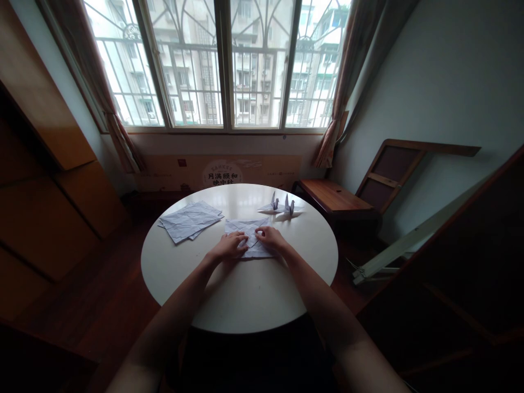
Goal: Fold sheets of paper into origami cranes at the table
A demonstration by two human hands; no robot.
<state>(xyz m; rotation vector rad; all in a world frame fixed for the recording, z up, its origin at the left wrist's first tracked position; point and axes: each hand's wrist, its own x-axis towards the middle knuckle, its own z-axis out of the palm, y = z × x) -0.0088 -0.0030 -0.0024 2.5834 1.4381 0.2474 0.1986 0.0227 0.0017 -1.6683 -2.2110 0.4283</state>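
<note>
Resting on sheet (258, 249): left hand (231, 244) unclenched, right hand (271, 238) grip unclear; sheet well inside edges of tabletop (254, 295)

Tan panel (282, 166) below window (262, 82): "月满颐和", then "映中秋", partly hidden; smaller print (159, 175) illegible.
</note>
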